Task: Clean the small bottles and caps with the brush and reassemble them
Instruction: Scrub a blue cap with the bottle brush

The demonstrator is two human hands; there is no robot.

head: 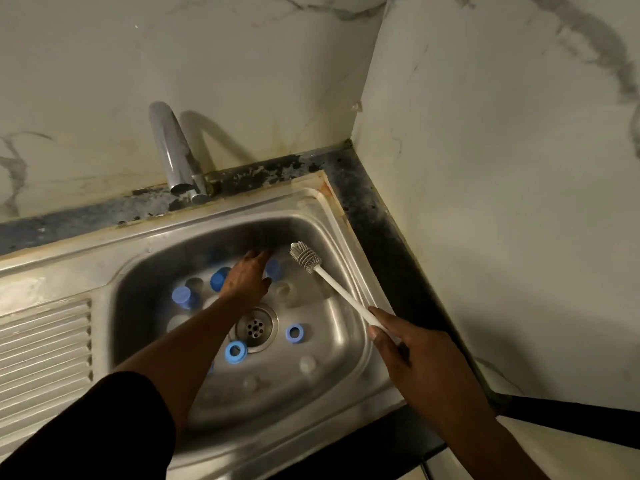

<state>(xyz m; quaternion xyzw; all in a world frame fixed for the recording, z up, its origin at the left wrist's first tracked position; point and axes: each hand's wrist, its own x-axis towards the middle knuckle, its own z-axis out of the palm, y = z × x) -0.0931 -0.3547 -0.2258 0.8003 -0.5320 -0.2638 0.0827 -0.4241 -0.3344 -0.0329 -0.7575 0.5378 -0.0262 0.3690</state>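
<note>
Head view: a steel sink (349,258) is seen from above, with its drain (256,327) taken here as the centre of the clock. Two loose blue caps (236,351) lie on the basin floor, one at about 7 o'clock and one at 3 o'clock of the drain. Capped bottles (181,296) are grouped from 10 to 12 o'clock. Clear bottles (307,363) without caps can be made out at 1, 5 and 6 o'clock, though blur leaves their number unsure.

The brush (346,296) is gripped near the end of its white handle by the right hand (415,355) at 4 o'clock. Its bristled head is raised above the basin at 1 o'clock and touches nothing. The left hand (247,277) is stretched into the basin at 12 o'clock, fingers extended and holding nothing, just over the capped bottles. No water is seen running from the tap (173,150).

The step in hand is judged to be the picking up of a bottle for scrubbing. For the next move, one capped bottle would need to be closed on and lifted. Its cap would then need to be twisted off before the brush head can be fed into the neck.
</note>
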